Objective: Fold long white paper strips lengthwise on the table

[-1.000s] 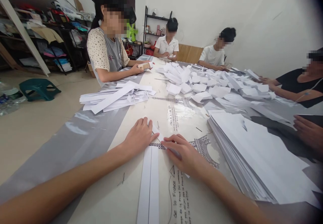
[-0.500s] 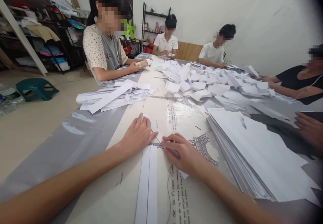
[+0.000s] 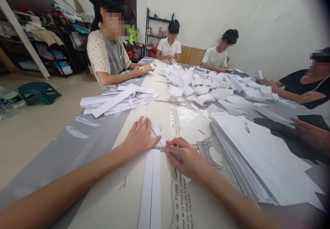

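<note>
A folded white paper strip [image 3: 157,131] lies slantwise on the printed table cover, between my two hands. My left hand [image 3: 139,136] rests flat beside its far part, fingers stretched out and thumb spread toward the strip. Thumb and fingertips of my right hand [image 3: 184,153] are closed on the strip's near part, and the palm hides some of it. A small white end [image 3: 186,178] shows below that hand. Running toward me from the folded part are two long white bands [image 3: 152,191], side by side, with a narrow gap between them.
A stack of white paper sheets [image 3: 263,156] lies at the right. Loose white strips [image 3: 116,100] are piled at the left, and folded paper pieces [image 3: 203,84] cover the far middle. Several people sit around the table handling paper. A green stool [image 3: 39,92] stands on the floor.
My left hand's fingers have spread a little and shifted slightly off the strip's far end. My right hand keeps its hold in nearly the same place. The view has tilted slightly.
</note>
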`<state>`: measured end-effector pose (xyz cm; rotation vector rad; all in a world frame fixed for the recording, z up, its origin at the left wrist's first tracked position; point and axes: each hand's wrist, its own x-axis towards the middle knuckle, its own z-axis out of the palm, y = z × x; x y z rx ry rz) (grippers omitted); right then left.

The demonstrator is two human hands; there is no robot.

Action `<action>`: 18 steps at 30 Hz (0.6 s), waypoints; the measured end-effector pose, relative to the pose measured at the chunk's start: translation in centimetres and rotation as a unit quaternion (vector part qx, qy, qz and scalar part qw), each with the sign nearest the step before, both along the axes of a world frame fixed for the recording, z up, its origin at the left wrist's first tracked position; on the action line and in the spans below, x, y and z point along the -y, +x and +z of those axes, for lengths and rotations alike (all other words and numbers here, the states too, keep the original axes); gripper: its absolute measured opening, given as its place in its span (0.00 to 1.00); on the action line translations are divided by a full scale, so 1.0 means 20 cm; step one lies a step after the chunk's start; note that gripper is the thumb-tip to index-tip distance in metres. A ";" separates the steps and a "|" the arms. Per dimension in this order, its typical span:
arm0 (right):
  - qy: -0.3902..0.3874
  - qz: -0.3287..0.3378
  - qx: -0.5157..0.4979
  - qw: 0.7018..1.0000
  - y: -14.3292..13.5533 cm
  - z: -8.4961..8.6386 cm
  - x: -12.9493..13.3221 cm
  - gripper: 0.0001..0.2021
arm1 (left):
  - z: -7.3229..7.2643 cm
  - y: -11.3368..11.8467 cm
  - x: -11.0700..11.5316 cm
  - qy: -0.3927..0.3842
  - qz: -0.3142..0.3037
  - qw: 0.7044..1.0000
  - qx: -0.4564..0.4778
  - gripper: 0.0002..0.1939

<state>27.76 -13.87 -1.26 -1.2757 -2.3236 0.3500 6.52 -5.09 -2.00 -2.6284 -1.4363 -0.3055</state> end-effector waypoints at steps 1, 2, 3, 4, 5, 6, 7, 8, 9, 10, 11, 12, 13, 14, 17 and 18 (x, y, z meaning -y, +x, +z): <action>-0.003 -0.001 0.000 1.000 0.00 0.00 0.00 0.12 | 0.00 0.00 0.00 -0.001 0.003 1.000 0.000 0.38; -0.005 -0.002 0.000 1.000 0.00 0.00 0.00 0.12 | -0.01 0.00 0.00 -0.002 0.005 1.000 0.001 0.38; -0.006 -0.003 -0.001 1.000 0.00 0.00 0.00 0.12 | -0.01 0.00 -0.01 -0.003 0.006 1.000 0.001 0.38; -0.006 -0.003 -0.002 1.000 0.00 0.00 0.00 0.12 | -0.01 0.00 -0.01 -0.004 0.005 1.000 0.002 0.38; -0.007 -0.002 -0.003 1.000 0.00 0.00 0.01 0.12 | -0.01 -0.01 -0.02 -0.002 0.003 1.000 0.004 0.37; -0.007 -0.001 -0.006 1.000 0.00 0.00 0.01 0.12 | -0.01 -0.01 -0.02 0.001 0.000 1.000 0.008 0.36; -0.008 0.000 -0.008 1.000 0.00 0.00 0.01 0.12 | -0.01 -0.01 -0.03 0.004 -0.003 1.000 0.014 0.35; -0.009 -0.001 -0.011 1.000 0.00 0.00 0.01 0.12 | -0.01 -0.01 -0.04 0.008 -0.008 1.000 0.023 0.32; -0.011 -0.001 -0.012 1.000 0.00 0.00 0.01 0.12 | -0.01 -0.02 -0.05 0.011 -0.010 0.999 0.033 0.30; -0.012 -0.002 -0.012 1.000 0.00 0.00 0.00 0.12 | -0.01 -0.02 -0.06 0.016 -0.012 0.999 0.042 0.28; -0.010 -0.003 -0.012 1.000 0.00 0.00 0.00 0.12 | -0.01 -0.02 -0.07 0.021 -0.011 0.999 0.047 0.25; -0.008 -0.005 -0.011 1.000 0.00 0.00 0.00 0.12 | 0.00 -0.01 -0.08 0.027 -0.008 0.998 0.050 0.23; -0.004 -0.006 -0.009 1.000 0.00 0.00 0.00 0.12 | 0.00 -0.01 -0.09 0.034 -0.004 0.998 0.049 0.21; 0.001 -0.009 -0.008 1.000 0.00 0.00 0.00 0.12 | 0.00 -0.01 -0.10 0.042 0.000 0.998 0.045 0.20; 0.014 -0.016 0.002 1.000 -0.03 0.00 0.01 0.12 | 0.00 0.02 -0.10 0.064 0.006 0.998 0.029 0.19; 0.018 -0.020 0.008 1.000 -0.04 -0.01 0.02 0.12 | 0.00 0.02 -0.10 0.071 0.006 0.997 0.022 0.19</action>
